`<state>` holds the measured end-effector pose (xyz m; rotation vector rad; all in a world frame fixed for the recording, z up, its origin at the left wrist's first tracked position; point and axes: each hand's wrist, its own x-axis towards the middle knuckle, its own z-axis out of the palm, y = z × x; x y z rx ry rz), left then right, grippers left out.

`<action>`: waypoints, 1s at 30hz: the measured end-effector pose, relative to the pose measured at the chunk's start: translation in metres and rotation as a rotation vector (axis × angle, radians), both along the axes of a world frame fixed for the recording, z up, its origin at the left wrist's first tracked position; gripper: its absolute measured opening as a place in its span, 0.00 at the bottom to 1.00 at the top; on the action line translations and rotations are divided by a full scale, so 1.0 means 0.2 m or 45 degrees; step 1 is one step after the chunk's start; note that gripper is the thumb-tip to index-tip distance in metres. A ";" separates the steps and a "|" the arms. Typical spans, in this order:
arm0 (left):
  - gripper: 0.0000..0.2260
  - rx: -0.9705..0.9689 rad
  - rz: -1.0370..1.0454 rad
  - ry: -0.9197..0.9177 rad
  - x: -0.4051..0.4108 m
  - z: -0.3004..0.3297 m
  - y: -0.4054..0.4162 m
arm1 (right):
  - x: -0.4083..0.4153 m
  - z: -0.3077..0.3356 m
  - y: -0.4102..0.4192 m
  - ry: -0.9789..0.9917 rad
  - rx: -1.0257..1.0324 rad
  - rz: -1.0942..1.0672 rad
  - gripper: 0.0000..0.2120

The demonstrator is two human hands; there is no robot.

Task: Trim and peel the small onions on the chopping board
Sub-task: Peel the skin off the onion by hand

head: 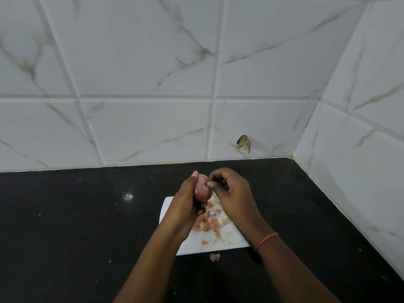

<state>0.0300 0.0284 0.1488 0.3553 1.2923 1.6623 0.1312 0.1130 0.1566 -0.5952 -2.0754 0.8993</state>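
Observation:
My left hand (188, 206) holds a small pink onion (202, 190) up above the white chopping board (227, 243), fingers curled round it. My right hand (229, 191) is right beside the onion, its thumb and fingers pinching at the skin near the onion's top. A pile of orange-pink onion skins (208, 224) lies on the board under my hands. A dark knife (251, 246) lies along the board's right edge, mostly hidden by my right forearm.
The board sits on a black countertop (76, 215) in a corner of white marble-look tiled walls (153, 84). A scrap of peel (215, 257) lies on the counter just off the board's near edge. A chipped hole (243, 143) marks the back wall.

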 end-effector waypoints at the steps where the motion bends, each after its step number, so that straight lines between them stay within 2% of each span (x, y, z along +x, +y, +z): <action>1: 0.22 0.001 -0.006 -0.041 0.00 0.00 0.00 | 0.00 -0.01 0.00 -0.024 0.018 0.001 0.04; 5: 0.20 0.026 -0.030 -0.135 0.03 0.02 -0.01 | 0.00 -0.03 -0.01 -0.132 0.053 -0.027 0.04; 10: 0.24 0.048 0.018 -0.292 0.01 0.00 0.01 | 0.00 0.02 -0.01 0.031 -0.418 -0.012 0.06; 12: 0.24 0.039 0.026 -0.270 0.01 -0.01 0.01 | 0.01 0.03 0.00 0.108 -0.455 -0.036 0.08; 18: 0.22 0.054 0.057 -0.266 0.01 -0.01 0.01 | 0.04 -0.03 0.03 0.094 -0.333 -0.097 0.05; 21: 0.21 0.100 0.078 -0.294 0.02 0.00 0.01 | 0.04 -0.04 0.03 0.035 -0.164 -0.027 0.08; 25: 0.19 0.103 0.093 -0.260 0.02 0.00 0.01 | 0.04 -0.05 0.02 0.066 -0.027 -0.090 0.05; 30: 0.19 0.099 0.064 -0.121 0.01 -0.02 0.02 | 0.03 -0.05 0.04 -0.114 0.194 -0.109 0.04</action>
